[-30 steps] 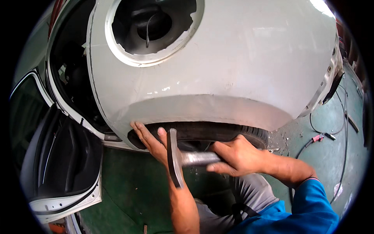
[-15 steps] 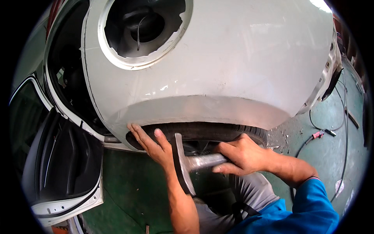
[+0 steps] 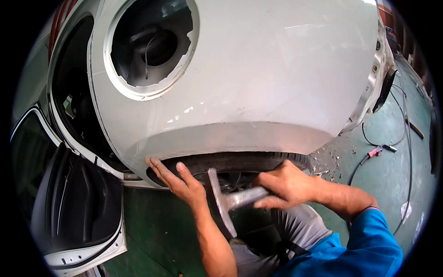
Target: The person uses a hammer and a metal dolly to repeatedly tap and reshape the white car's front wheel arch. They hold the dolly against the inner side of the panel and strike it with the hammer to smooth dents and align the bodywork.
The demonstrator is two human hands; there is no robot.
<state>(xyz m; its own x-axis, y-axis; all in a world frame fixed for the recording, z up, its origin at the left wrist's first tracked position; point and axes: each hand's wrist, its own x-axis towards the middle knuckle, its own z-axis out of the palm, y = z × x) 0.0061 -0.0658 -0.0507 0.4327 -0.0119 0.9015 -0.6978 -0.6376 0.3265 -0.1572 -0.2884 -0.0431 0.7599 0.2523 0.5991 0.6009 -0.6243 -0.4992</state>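
My right hand (image 3: 287,185) is wrapped round the handle of a metal panel hammer (image 3: 223,201) with a long, slightly curved head. The hammer hangs in front of the wheel opening, its head apart from the bodywork and close to my left wrist. My left hand (image 3: 183,185) lies open, fingers stretched out, with the fingertips against the front lower edge of the wheel arch (image 3: 240,137). That arch is a dull, sanded-looking band on the pale car body panel (image 3: 258,78). Below it, the black tyre (image 3: 203,163) shows partly behind my hands.
An open car door (image 3: 78,198) stands at the left, beside the dark door opening. A round hole with a ragged rim (image 3: 194,69) sits higher in the panel. Cables (image 3: 358,171) with a red-and-black connector (image 3: 374,151) and scattered debris lie on the green floor at right.
The whole view has shifted a little, so the car body sits further left and its lower part lower. Both hands keep about the same places, and the hammer head's tilt has changed slightly.
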